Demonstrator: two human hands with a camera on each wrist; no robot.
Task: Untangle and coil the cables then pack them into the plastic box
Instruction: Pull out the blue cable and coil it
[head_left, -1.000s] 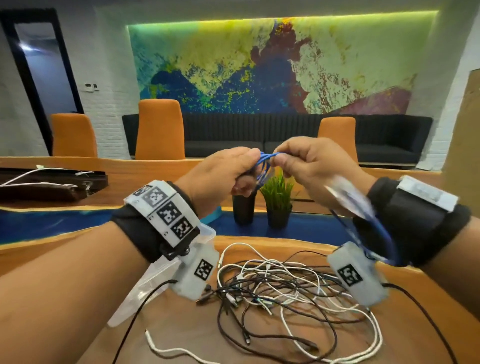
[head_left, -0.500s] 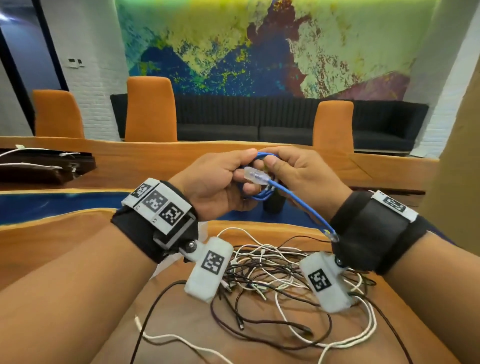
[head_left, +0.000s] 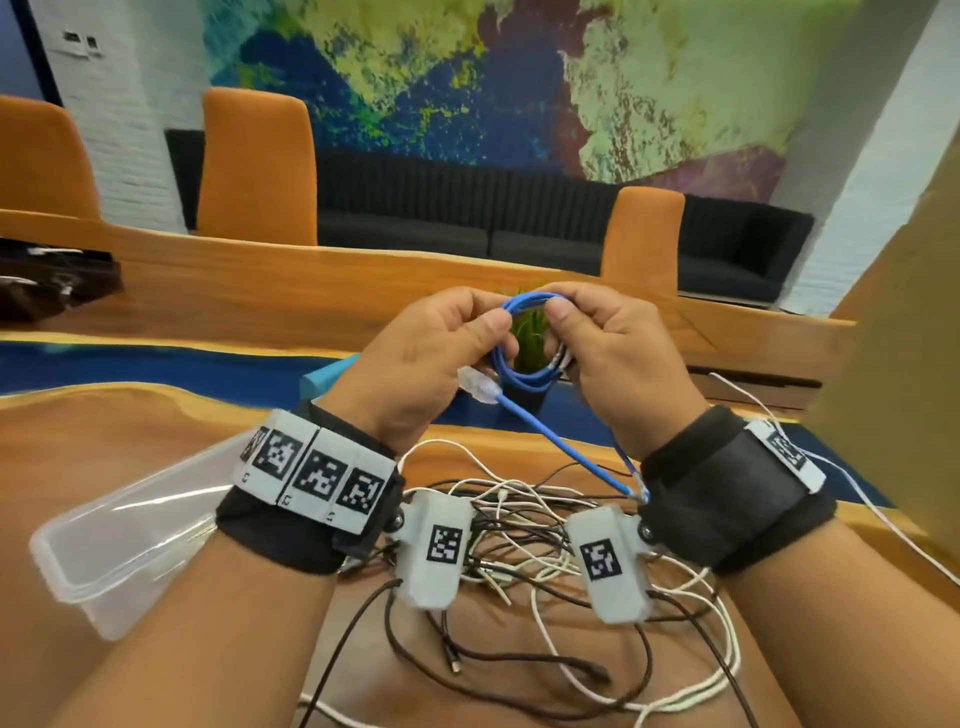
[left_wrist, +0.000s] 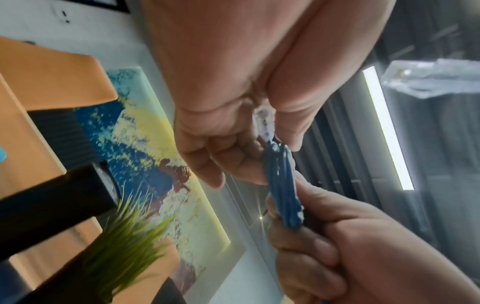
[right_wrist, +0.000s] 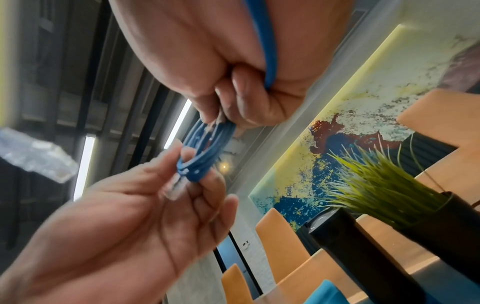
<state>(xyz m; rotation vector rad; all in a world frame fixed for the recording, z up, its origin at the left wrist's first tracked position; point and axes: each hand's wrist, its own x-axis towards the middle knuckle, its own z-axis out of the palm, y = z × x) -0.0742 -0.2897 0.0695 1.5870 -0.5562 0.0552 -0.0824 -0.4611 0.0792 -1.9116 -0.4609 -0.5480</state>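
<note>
**One blue coil nearly wound, the heap still waiting**

The blue cable (head_left: 524, 358) is up in the air above the worktop (head_left: 130, 431), wound into a small ring of several turns and held between both hands. The left hand (head_left: 415, 364) pinches the ring's left side, thumb on top and fingers curled under, with a clear plug (head_left: 480, 387) sticking out just below that thumb. The right hand (head_left: 618, 358) pinches the right side, its grip closed round the bundled strands. From the plug a straight blue tail runs down and right to the right wristband, where its far end shows as a small tip; judging by that loose length, the winding is close to done but not finished. The wrist views show the same thing from beneath: blue strands bunched tight between the two sets of fingertips.

Below the hands, on the near part of the worktop, lies the tangle (head_left: 545, 545) of white and dark cables, all looped through one another and none of it coiled yet. To the near left sits the plastic box (head_left: 119, 540), clear-walled, partly hidden behind the left forearm; what shows of it holds no cable.

So, by my reading: one cable almost coiled, nothing packed, and the bulk of the untangling still ahead. Beyond the hands stand a potted plant (head_left: 527, 325), partly hidden, and orange chairs (head_left: 257, 166) on the far side.
</note>
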